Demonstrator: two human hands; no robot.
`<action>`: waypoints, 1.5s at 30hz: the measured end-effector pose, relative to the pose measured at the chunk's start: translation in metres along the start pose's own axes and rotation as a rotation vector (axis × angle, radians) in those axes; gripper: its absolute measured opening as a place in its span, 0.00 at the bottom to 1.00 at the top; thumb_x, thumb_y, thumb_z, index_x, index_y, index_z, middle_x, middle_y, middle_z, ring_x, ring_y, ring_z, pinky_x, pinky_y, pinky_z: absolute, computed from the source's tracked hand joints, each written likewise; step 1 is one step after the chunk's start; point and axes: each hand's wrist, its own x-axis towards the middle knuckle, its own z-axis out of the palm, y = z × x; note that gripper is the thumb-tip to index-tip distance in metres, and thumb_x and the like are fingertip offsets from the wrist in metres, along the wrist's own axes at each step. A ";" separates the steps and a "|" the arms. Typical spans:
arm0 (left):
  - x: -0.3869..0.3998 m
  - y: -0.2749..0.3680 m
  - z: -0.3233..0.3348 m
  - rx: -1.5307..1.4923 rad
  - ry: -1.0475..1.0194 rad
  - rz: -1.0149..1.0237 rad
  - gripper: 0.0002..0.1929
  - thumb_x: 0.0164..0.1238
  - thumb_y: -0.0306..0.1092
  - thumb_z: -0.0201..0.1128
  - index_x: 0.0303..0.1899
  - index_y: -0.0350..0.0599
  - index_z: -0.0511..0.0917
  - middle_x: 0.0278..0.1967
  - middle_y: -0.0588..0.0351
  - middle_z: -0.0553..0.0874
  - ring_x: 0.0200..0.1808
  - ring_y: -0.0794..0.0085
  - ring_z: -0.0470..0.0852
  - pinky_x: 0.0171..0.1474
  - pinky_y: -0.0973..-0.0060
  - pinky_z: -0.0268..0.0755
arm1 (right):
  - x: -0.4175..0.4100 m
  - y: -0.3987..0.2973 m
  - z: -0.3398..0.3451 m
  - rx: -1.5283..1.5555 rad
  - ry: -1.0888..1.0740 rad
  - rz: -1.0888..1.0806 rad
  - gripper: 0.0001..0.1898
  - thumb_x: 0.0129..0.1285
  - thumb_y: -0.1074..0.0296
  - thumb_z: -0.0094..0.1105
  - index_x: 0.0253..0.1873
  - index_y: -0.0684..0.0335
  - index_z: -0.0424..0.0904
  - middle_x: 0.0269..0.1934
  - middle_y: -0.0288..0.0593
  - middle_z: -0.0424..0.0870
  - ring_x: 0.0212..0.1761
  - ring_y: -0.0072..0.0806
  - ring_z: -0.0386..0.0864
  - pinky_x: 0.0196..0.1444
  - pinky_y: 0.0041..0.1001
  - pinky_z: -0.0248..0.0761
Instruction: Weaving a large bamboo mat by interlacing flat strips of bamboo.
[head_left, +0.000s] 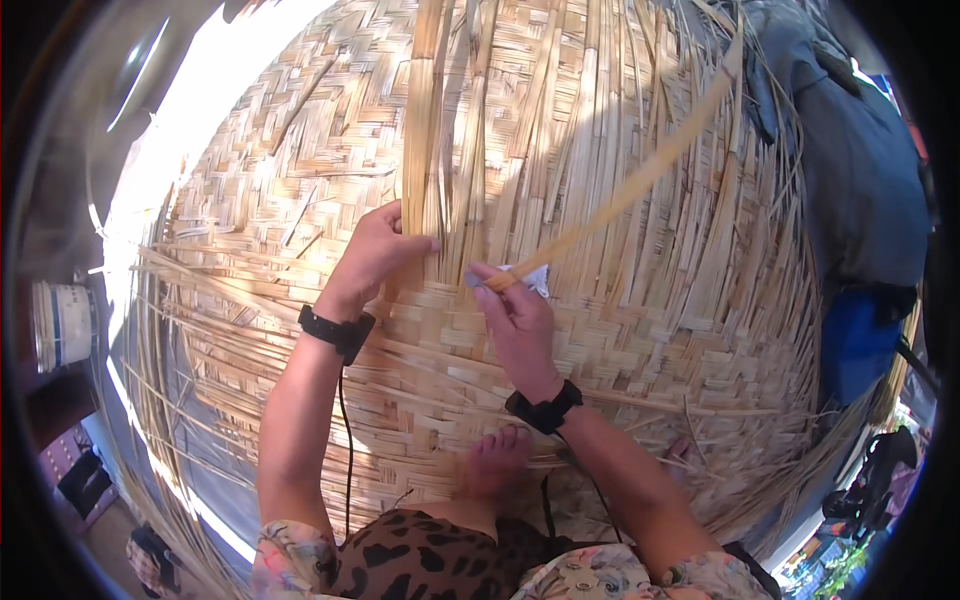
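A large woven mat of split cane or bamboo strips (637, 352) lies before me, with long unwoven strips running away from the woven part. My left hand (386, 251) grips a bundle of flat upright strips (421, 150), thumb across their near ends. Just right of it, my right hand (514, 307) pinches the end of one loose yellowish strip (622, 191), which slants up to the far right. A small white cloth or wrap (534, 277) shows at the right hand's fingers. Both wrists wear black bands with cords.
My bare foot (501, 454) rests on the mat. Loose strips stick out along the left edge. A white bucket (66, 326) stands at far left. Another person in grey-blue clothing (862, 172) is at the right edge, beside a blue object (859, 345).
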 end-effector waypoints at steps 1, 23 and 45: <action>-0.003 -0.007 0.001 -0.183 0.032 -0.018 0.18 0.59 0.22 0.69 0.53 0.36 0.82 0.42 0.57 0.89 0.41 0.77 0.86 0.47 0.75 0.79 | 0.008 0.001 0.000 -0.051 -0.004 -0.002 0.17 0.71 0.66 0.62 0.62 0.61 0.81 0.38 0.39 0.86 0.32 0.26 0.82 0.36 0.27 0.74; -0.076 -0.074 -0.023 -0.386 0.623 0.172 0.07 0.65 0.17 0.63 0.42 0.36 0.84 0.48 0.49 0.88 0.48 0.70 0.86 0.51 0.76 0.78 | 0.056 -0.025 -0.038 0.192 -0.406 0.325 0.21 0.70 0.78 0.55 0.67 0.62 0.76 0.53 0.45 0.86 0.58 0.27 0.81 0.59 0.25 0.73; -0.183 -0.038 0.087 -0.608 0.078 0.105 0.18 0.79 0.36 0.58 0.61 0.35 0.71 0.49 0.51 0.83 0.50 0.63 0.86 0.55 0.64 0.84 | -0.118 -0.096 -0.113 -0.893 -0.365 -0.225 0.11 0.64 0.61 0.69 0.47 0.58 0.84 0.36 0.45 0.85 0.37 0.45 0.84 0.41 0.41 0.76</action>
